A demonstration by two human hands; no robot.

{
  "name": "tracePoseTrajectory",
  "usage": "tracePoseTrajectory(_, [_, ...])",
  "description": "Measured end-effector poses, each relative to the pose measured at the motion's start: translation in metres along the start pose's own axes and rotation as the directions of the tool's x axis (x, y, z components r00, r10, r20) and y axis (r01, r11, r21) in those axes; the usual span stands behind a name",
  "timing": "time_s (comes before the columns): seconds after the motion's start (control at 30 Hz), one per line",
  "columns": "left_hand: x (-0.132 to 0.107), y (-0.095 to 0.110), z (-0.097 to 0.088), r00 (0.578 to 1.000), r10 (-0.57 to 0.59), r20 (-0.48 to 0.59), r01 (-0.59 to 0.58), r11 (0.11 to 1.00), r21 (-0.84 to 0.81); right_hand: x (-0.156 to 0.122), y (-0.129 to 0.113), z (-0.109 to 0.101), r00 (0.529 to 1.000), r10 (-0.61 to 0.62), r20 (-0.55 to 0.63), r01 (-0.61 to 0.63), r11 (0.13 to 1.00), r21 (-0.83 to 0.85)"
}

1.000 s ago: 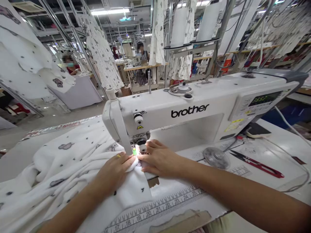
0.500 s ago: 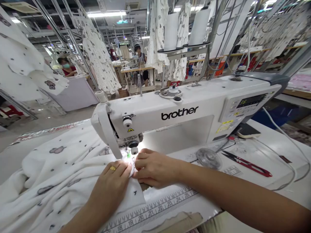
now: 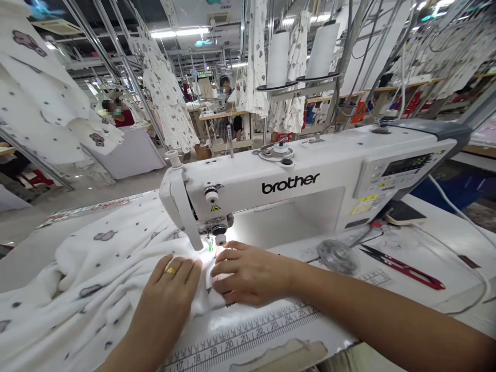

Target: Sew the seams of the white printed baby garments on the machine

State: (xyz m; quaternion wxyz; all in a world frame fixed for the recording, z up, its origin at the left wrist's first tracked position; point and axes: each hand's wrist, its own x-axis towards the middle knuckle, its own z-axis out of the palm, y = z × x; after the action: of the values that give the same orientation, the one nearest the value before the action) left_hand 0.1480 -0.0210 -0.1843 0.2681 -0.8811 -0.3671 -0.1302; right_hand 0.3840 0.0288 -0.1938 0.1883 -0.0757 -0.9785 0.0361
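While pale spotted garments hang from metal racks (image 3: 168, 103) at upper left, a white Brother industrial sewing machine (image 3: 287, 201) fills the middle of the frame on a white table (image 3: 437, 222). Soft white spotted fabric (image 3: 101, 268) spreads across the lower left and runs under the steel presser foot (image 3: 211, 242). The left hand (image 3: 166, 294) lies open and flat on the cloth just before the foot; the right hand (image 3: 251, 274) curves over a fold nearby, though whether it pinches is unclear. Red-handled thread snips (image 3: 403, 271) lie at right.
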Motion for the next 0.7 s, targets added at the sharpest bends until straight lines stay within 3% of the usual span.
tracePoseTrajectory(0.1, [-0.004, 0.006, -0.011, 1.0, -0.016, -0.014, 0.015, 0.999, -0.05, 0.001, -0.001, 0.003, 0.998, -0.065, 0.013, 0.065, 0.997, 0.041])
tracePoseTrajectory(0.27, [-0.005, 0.022, -0.007, 0.998, 0.002, 0.062, 0.01, 0.98, -0.199, 0.002, -0.002, 0.006, 0.994, -0.113, -0.007, 0.114, 0.992, 0.061])
tracePoseTrajectory(0.4, [-0.009, 0.023, -0.004, 0.975, -0.096, 0.201, 0.158, 0.934, -0.319, 0.003, 0.0, 0.002, 0.998, -0.03, -0.063, 0.028, 0.999, -0.033])
tracePoseTrajectory(0.5, [-0.013, 0.012, 0.001, 0.935, -0.194, 0.298, 0.312, 0.85, -0.425, 0.002, 0.001, -0.001, 0.995, 0.024, -0.096, -0.026, 0.999, -0.024])
tracePoseTrajectory(0.63, [-0.014, -0.016, 0.013, 0.872, -0.37, 0.32, 0.488, 0.696, -0.527, 0.002, -0.002, 0.005, 0.999, -0.015, -0.051, 0.021, 0.993, 0.113])
tracePoseTrajectory(0.7, [-0.013, -0.032, 0.017, 0.853, -0.398, 0.338, 0.522, 0.62, -0.586, 0.001, -0.004, 0.008, 1.0, -0.021, -0.011, 0.023, 0.98, 0.198])
